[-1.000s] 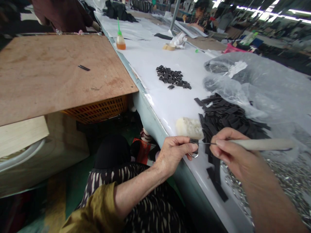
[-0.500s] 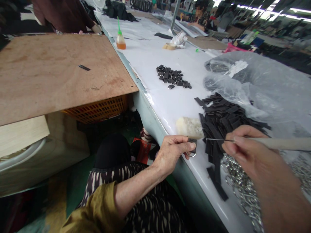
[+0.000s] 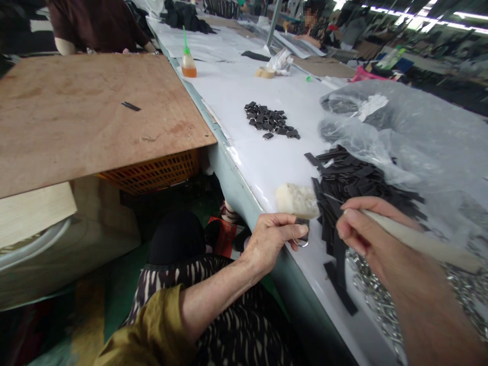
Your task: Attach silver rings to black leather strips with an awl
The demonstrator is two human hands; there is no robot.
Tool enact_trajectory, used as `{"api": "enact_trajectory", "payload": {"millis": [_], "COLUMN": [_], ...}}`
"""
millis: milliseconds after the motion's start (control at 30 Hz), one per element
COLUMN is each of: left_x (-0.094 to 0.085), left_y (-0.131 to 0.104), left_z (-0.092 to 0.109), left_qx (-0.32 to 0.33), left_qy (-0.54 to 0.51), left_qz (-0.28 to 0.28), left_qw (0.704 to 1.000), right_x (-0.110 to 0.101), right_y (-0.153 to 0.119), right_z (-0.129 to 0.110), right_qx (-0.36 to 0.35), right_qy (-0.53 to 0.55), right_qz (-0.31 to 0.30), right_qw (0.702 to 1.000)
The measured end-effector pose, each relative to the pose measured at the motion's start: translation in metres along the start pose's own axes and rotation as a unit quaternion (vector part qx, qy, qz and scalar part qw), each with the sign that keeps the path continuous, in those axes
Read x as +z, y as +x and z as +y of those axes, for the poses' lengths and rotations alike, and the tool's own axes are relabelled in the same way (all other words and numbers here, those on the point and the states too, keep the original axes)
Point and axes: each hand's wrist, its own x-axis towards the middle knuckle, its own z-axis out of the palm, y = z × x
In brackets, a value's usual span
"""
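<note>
My left hand (image 3: 269, 239) pinches a short black strip (image 3: 302, 227) with a metal ring at the table's front edge. Just behind it lies a whitish block (image 3: 298, 200). A long pale-handled tool (image 3: 415, 236) with a thin metal tip is held in my right hand (image 3: 377, 234), over the black strips and apart from my left hand. A heap of loose black strips (image 3: 354, 175) spreads beyond my right hand, and shiny metal rings (image 3: 375, 295) lie partly hidden beneath it. Farther back is a small pile of black pieces with rings (image 3: 269, 119).
Clear plastic sheeting (image 3: 427, 132) covers the right side. A bottle of orange liquid (image 3: 188, 66) and a tape roll (image 3: 266, 72) stand farther back. At left is a wooden board (image 3: 95, 101) above an orange crate (image 3: 152, 170), with a person in a dark shirt (image 3: 97, 25) behind.
My right hand has shifted slightly left, and the tool has tilted, its tip now higher and its handle end lower. My left hand stays nearly still with the strip.
</note>
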Motion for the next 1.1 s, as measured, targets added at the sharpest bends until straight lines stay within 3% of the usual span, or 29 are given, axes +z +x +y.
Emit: {"api": "enact_trajectory", "payload": {"millis": [333, 1100], "left_x": [-0.001, -0.002], "left_y": [0.001, 0.001], "left_z": [-0.002, -0.002], "left_qx": [0.000, 0.001], "left_qy": [0.000, -0.002], "left_qz": [-0.003, -0.004], "left_qw": [1.000, 1.000], "right_x": [0.006, 0.005], "right_y": [-0.008, -0.012], "right_z": [-0.004, -0.006], "right_qx": [-0.065, -0.113], "right_qy": [-0.143, -0.250], "right_qz": [-0.022, -0.063], "right_qw": [0.987, 0.960]}}
